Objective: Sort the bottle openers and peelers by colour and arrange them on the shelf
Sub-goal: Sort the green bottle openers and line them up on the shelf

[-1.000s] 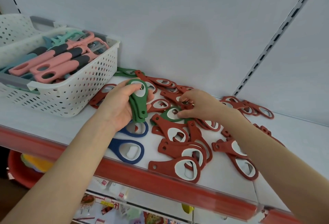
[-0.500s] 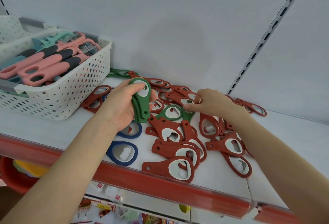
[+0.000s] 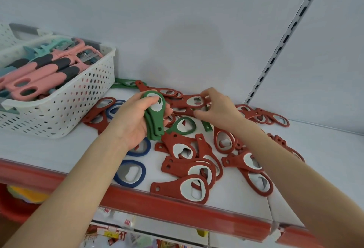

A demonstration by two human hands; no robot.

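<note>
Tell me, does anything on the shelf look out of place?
Yes. One green opener lies amid the red openers, a green handle pokes out beside it, and more green ones sit by the basket's back corner, apart from the green stack in the left hand.

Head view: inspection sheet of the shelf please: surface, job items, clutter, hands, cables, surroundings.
Surface: white shelf, red front strip.
Job's things: red openers scattered; blue openers near front; loose green opener; pink peelers in white basket.
Clutter: nothing seen.
Hands: left hand grips green opener stack; right hand at a red opener, grip unclear.
Cables: nothing seen.
Surroundings: back panel, slotted upright, goods below.
</note>
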